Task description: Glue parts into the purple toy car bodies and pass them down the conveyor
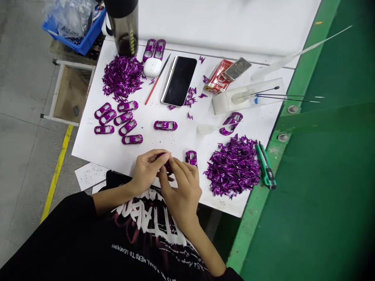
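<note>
Near the table's front edge, my left hand (146, 170) is closed around a small shiny purple toy car body (168, 165), mostly covered by my fingers. My right hand (184, 186) meets it from the other side, thumb and fingertips pinched at the same car body; whether a small part sits between them is hidden. Just beyond my right fingers lies another purple car body (191, 157). A single one (165, 125) rests farther up the table, and several more (128, 127) are grouped at the left. A heap of pointed purple pieces (234, 167) lies to the right.
A second purple heap (123, 77) lies beside a dark bottle (125, 31). Farther back are a phone (179, 80), a red-handled brush (152, 89), a white case (152, 67), a red box (219, 77) and a clear container (246, 95). A green cutter (265, 166) lies at the right edge.
</note>
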A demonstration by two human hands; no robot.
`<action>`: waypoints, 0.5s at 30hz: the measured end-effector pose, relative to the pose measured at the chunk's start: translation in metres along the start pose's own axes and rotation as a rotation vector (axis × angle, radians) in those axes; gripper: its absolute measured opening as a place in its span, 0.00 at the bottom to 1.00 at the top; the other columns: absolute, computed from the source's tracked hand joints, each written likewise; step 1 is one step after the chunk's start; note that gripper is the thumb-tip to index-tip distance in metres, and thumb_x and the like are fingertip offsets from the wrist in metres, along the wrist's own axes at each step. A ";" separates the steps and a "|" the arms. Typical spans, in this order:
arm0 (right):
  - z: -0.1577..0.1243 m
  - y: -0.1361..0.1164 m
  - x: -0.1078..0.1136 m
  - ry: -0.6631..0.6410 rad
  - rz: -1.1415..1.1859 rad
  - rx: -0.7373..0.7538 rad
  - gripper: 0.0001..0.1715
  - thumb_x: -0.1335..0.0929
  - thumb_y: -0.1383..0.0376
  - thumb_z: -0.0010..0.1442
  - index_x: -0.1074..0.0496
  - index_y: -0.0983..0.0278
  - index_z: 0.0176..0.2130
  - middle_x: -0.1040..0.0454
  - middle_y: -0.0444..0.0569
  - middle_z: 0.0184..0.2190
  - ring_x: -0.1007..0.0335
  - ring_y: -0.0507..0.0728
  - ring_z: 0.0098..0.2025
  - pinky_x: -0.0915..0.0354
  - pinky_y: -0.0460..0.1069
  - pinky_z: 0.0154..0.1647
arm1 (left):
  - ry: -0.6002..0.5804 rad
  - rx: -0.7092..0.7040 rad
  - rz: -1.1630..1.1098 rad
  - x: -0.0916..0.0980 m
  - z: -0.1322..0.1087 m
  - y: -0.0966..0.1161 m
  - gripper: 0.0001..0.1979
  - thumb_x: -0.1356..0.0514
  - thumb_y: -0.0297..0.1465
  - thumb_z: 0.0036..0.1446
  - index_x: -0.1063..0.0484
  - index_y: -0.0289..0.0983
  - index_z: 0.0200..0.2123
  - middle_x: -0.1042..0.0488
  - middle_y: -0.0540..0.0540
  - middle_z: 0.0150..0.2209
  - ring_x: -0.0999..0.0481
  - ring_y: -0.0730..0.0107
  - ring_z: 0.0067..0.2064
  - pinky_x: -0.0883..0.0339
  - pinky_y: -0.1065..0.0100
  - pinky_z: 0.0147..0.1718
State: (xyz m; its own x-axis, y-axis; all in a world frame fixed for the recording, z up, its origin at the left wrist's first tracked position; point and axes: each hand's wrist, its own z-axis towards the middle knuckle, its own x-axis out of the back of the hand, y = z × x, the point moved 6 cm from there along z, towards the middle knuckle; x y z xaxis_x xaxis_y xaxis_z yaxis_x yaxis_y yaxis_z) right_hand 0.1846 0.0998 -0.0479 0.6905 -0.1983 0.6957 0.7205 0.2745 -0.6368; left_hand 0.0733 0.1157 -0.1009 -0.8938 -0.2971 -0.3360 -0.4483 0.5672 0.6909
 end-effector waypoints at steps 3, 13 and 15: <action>-0.003 -0.009 -0.008 0.049 -0.049 0.003 0.24 0.28 0.65 0.70 0.27 0.60 0.64 0.19 0.59 0.54 0.25 0.66 0.50 0.23 0.62 0.47 | 0.055 -0.100 0.019 0.005 -0.005 0.004 0.18 0.29 0.45 0.59 0.18 0.36 0.42 0.17 0.44 0.38 0.16 0.61 0.39 0.17 0.64 0.35; 0.006 -0.021 -0.009 -0.164 0.308 -0.185 0.16 0.29 0.63 0.69 0.20 0.57 0.55 0.16 0.52 0.52 0.19 0.65 0.54 0.19 0.62 0.54 | 0.036 -0.551 0.449 0.029 -0.049 0.027 0.21 0.41 0.47 0.71 0.18 0.42 0.55 0.19 0.39 0.50 0.19 0.59 0.48 0.20 0.55 0.53; -0.005 -0.017 -0.018 -0.383 0.523 -0.414 0.20 0.25 0.57 0.66 0.20 0.57 0.56 0.17 0.51 0.54 0.18 0.66 0.55 0.19 0.63 0.56 | -0.020 -0.555 0.489 0.049 -0.059 0.024 0.23 0.35 0.50 0.66 0.18 0.44 0.57 0.22 0.39 0.54 0.19 0.57 0.51 0.21 0.54 0.55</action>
State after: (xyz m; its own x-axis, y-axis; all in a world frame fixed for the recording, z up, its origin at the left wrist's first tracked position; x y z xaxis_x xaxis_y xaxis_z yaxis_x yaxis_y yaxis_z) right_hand 0.1598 0.0943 -0.0514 0.9318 0.2209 0.2881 0.3237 -0.1463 -0.9348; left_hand 0.0197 0.0695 -0.0626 -0.9920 -0.0932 0.0852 0.0698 0.1581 0.9850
